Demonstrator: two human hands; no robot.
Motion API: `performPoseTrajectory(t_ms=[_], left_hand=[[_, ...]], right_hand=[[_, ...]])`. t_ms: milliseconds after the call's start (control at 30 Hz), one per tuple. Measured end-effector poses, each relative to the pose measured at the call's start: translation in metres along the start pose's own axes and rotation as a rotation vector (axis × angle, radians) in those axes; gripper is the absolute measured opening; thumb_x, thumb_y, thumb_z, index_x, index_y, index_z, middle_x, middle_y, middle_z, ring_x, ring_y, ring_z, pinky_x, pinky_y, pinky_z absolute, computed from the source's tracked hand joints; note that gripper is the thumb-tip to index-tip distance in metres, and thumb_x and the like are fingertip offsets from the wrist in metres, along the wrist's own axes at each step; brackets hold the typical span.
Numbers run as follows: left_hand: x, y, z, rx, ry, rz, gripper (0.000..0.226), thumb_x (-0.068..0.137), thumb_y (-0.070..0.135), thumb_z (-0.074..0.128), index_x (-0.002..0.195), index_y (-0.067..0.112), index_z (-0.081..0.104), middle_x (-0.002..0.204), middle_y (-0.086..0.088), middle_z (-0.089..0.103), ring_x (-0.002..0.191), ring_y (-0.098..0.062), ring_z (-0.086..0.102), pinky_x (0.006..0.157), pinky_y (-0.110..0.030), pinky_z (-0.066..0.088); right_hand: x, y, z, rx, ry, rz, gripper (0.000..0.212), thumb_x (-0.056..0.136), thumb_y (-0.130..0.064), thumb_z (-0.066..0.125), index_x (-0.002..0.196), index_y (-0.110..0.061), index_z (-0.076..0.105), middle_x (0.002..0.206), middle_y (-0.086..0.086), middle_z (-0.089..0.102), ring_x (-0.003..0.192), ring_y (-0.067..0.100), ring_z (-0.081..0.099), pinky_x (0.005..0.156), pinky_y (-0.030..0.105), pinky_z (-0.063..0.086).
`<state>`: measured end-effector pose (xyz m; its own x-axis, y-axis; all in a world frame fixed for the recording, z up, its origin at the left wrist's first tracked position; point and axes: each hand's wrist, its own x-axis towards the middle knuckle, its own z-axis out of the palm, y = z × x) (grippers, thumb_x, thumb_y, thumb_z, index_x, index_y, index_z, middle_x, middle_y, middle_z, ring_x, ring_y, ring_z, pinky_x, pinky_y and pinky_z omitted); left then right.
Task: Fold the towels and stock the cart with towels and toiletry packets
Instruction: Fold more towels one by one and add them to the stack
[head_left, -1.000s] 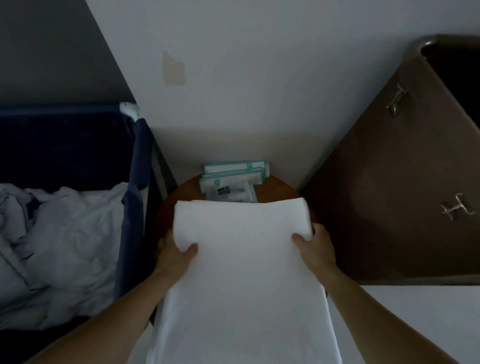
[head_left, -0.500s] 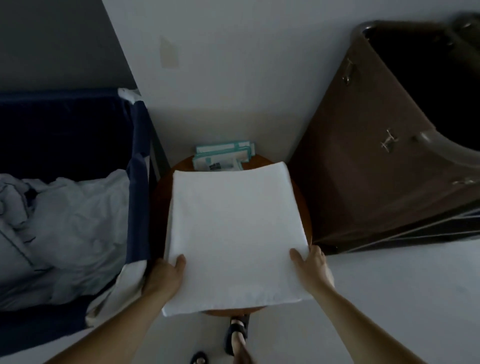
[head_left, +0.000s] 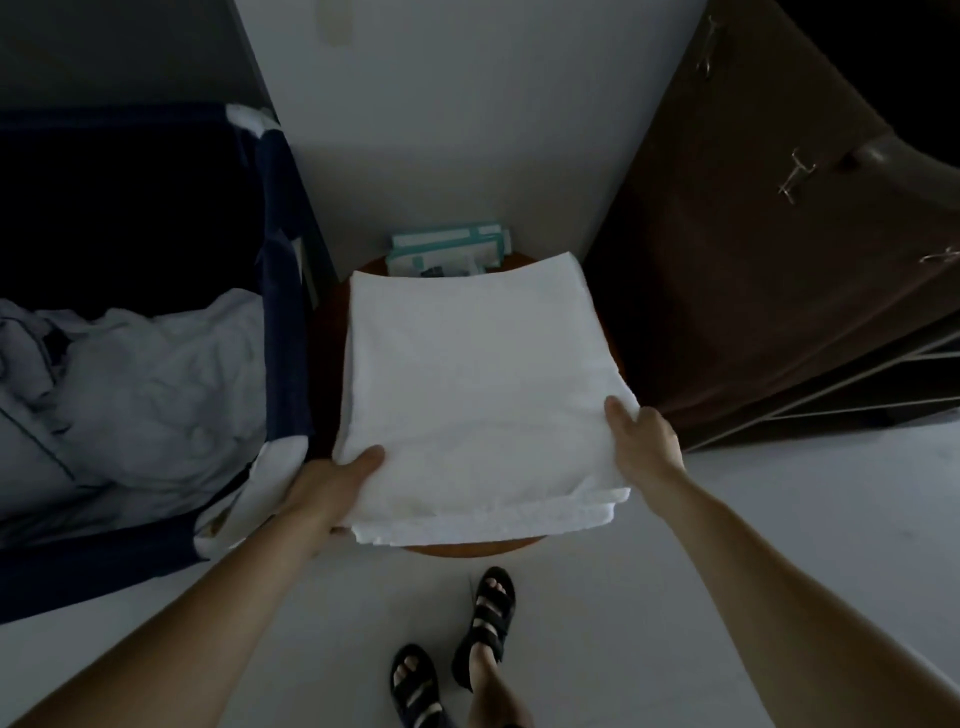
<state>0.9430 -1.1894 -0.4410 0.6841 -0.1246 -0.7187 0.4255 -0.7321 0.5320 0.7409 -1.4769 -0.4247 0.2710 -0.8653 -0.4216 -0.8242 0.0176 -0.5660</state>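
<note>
Right now the folded towel (head_left: 478, 395) lies on the round tabletop (head_left: 467, 551) directly ahead of me, its long axis running from the near edge towards the far edge, so both short sides face me and the wall. My left hand (head_left: 332, 488) is clamped on the near-left corner, thumb on top and fingers tucked underneath, where that corner overhangs the tabletop's left edge. My right hand (head_left: 644, 441) grips the right side a little further from me, thumb pressed onto the top layer; its fingers are hidden under the cloth. With one hand on each flank, the load sits balanced between my arms, neither one clearly nearer. The toiletry packets (head_left: 447, 254) rest at the far edge, just beyond the towel and partly tucked behind it. What matters for the lift is that the brown unit (head_left: 753, 286), which I take for the cart, stands off the tabletop's right edge, so I judge the towel must swing rightwards, with my right hand leading. The navy linen bin (head_left: 283, 260) crowds the left edge.
</note>
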Motion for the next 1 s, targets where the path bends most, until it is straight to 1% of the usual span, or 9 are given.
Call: performPoseTrajectory(t_ms=[167,300,333,433,567,633,733,867,1000], left_hand=[[0.006,-0.023,0.012,-0.145,-0.105,-0.047,0.078,0.080,0.047,0.077,0.140,0.007,0.049,0.131,-0.012,0.060,0.109,-0.029,0.059,0.087,-0.035,0.048],[0.016,-0.013,0.015,-0.181,-0.073,-0.029,0.070,0.076,0.051,0.079,0.130,0.011,0.058,0.120,-0.008,0.065,0.105,-0.029,0.061,0.094,-0.041,0.050],[0.017,-0.008,0.015,-0.178,-0.052,-0.019,0.066,0.076,0.052,0.079,0.126,0.013,0.061,0.115,-0.006,0.066,0.101,-0.028,0.062,0.092,-0.041,0.052],[0.014,0.008,0.016,-0.160,-0.039,0.021,0.047,0.075,0.050,0.079,0.110,0.024,0.062,0.095,0.004,0.067,0.086,-0.020,0.064,0.068,-0.032,0.050],[0.011,0.026,0.014,-0.263,-0.113,-0.042,0.035,0.081,0.025,0.079,0.110,0.012,0.063,0.093,-0.007,0.071,0.085,-0.028,0.069,0.065,-0.032,0.053],[0.008,0.042,0.006,-0.274,-0.103,0.030,0.028,0.081,0.019,0.077,0.106,0.014,0.066,0.090,-0.006,0.072,0.082,-0.028,0.069,0.062,-0.032,0.055],[-0.004,0.082,-0.008,-0.373,-0.085,0.276,0.019,0.084,0.021,0.074,0.098,0.031,0.066,0.085,0.005,0.075,0.073,-0.016,0.071,0.050,-0.023,0.053],[-0.028,0.116,-0.030,-0.532,-0.024,0.519,0.029,0.077,0.029,0.075,0.103,0.039,0.066,0.091,0.019,0.074,0.078,-0.004,0.071,0.055,-0.018,0.055],[-0.021,0.083,-0.027,-0.539,0.054,0.526,0.045,0.077,0.035,0.074,0.121,0.036,0.062,0.104,0.014,0.073,0.088,-0.009,0.071,0.063,-0.022,0.057]], right_hand=[[0.000,0.030,0.009,-0.110,-0.196,0.169,0.055,0.093,-0.052,0.051,0.125,-0.008,0.058,0.094,0.003,0.061,0.082,0.024,0.059,0.071,0.034,0.046],[0.024,0.015,0.001,-0.041,-0.179,0.112,0.051,0.082,-0.054,0.066,0.113,-0.014,0.062,0.094,0.001,0.063,0.086,0.025,0.061,0.076,0.037,0.048],[0.028,0.008,0.000,0.007,-0.188,0.097,0.051,0.081,-0.056,0.068,0.110,-0.015,0.061,0.095,-0.001,0.064,0.086,0.023,0.062,0.074,0.036,0.048],[0.029,-0.007,0.000,0.149,-0.241,0.104,0.052,0.078,-0.056,0.075,0.109,-0.018,0.056,0.097,-0.003,0.063,0.083,0.017,0.061,0.062,0.032,0.044],[0.024,-0.010,0.003,0.156,-0.233,0.038,0.046,0.084,-0.043,0.074,0.118,-0.019,0.054,0.108,0.001,0.062,0.087,0.017,0.059,0.072,0.034,0.046],[0.022,-0.022,-0.003,0.188,-0.187,-0.085,0.035,0.086,-0.036,0.072,0.116,-0.024,0.058,0.103,-0.004,0.066,0.083,0.012,0.060,0.072,0.031,0.047],[0.014,-0.059,-0.023,0.225,-0.127,-0.291,0.024,0.087,-0.037,0.072,0.107,-0.034,0.059,0.089,-0.021,0.061,0.078,-0.001,0.057,0.061,0.018,0.043],[0.006,-0.101,-0.050,0.357,-0.102,-0.395,0.022,0.088,-0.040,0.071,0.106,-0.038,0.058,0.093,-0.021,0.063,0.081,-0.002,0.060,0.062,0.015,0.043],[0.010,-0.088,-0.057,0.384,-0.040,-0.385,0.024,0.086,-0.041,0.070,0.106,-0.037,0.059,0.096,-0.019,0.065,0.086,0.003,0.063,0.066,0.021,0.047]])
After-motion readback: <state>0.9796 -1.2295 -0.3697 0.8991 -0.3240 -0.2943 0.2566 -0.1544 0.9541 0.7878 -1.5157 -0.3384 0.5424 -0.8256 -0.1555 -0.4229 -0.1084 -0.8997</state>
